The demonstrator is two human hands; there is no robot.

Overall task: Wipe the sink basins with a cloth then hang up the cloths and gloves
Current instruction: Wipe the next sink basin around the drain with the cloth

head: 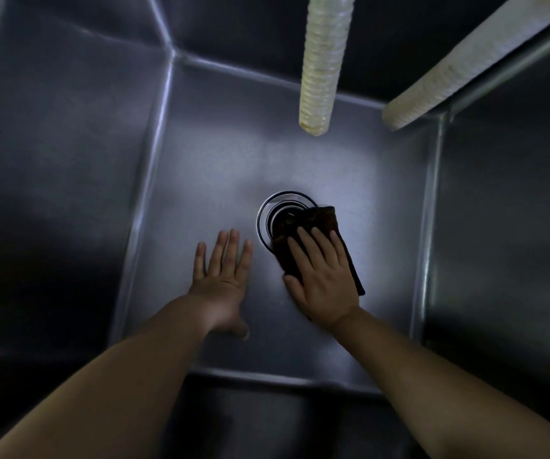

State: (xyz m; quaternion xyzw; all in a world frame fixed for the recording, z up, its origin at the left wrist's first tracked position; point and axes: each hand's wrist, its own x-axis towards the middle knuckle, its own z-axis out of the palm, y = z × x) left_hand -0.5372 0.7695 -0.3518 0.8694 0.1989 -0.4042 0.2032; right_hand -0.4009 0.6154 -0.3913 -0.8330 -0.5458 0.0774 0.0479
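I look straight down into a deep steel sink basin (220, 150) lit in the middle. A dark folded cloth (325, 220) lies on the basin floor, partly over the round drain (275, 213). My right hand (320, 276) presses flat on the cloth with straight fingers. My left hand (222, 276) rests flat on the bare basin floor just left of the drain, fingers spread, holding nothing.
A ribbed, yellowish hose (325, 61) hangs down over the back of the basin. A second pale hose (465, 67) slants in from the upper right. A steel divider (432, 207) separates this basin from a dark one on the right.
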